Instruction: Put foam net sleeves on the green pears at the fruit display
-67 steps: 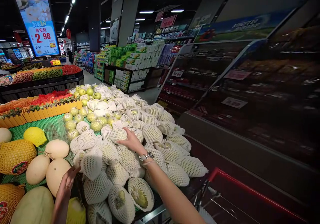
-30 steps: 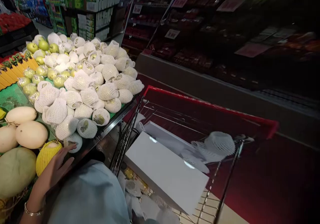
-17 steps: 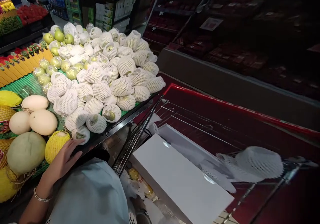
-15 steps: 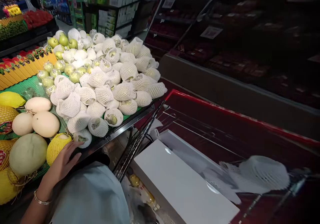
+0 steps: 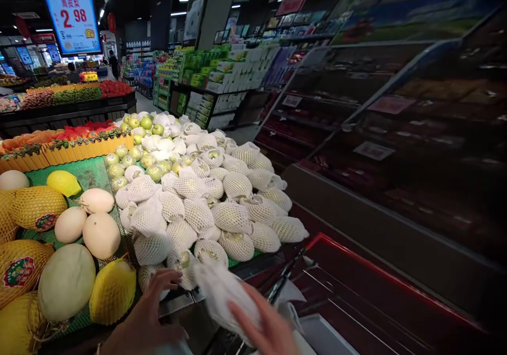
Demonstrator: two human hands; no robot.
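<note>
My right hand (image 5: 267,323) is closed round a white foam-net-wrapped fruit (image 5: 224,291), both blurred by motion, in front of the pile's near edge. To its left, my left hand (image 5: 148,313) has its fingers spread and curved, with nothing seen between them. Its fingertips are close to the nearest wrapped fruits at the pile's front edge; whether they touch is unclear. Many fruits in white foam nets (image 5: 232,217) lie heaped on the green mat, with green fruits in clear film (image 5: 154,171) behind.
Pale melons (image 5: 67,276) and yellow-netted melons (image 5: 113,291) lie at the left. A red-rimmed cart (image 5: 356,262) stands at the lower right, with a white box (image 5: 325,334) inside. Dark refrigerated shelves (image 5: 380,149) line the right. A price screen (image 5: 71,17) hangs at the upper left.
The view has tilted up. My right hand has come into view holding a wrapped fruit. My left hand has moved right, away from the yellow-netted melon, and its fingers are spread.
</note>
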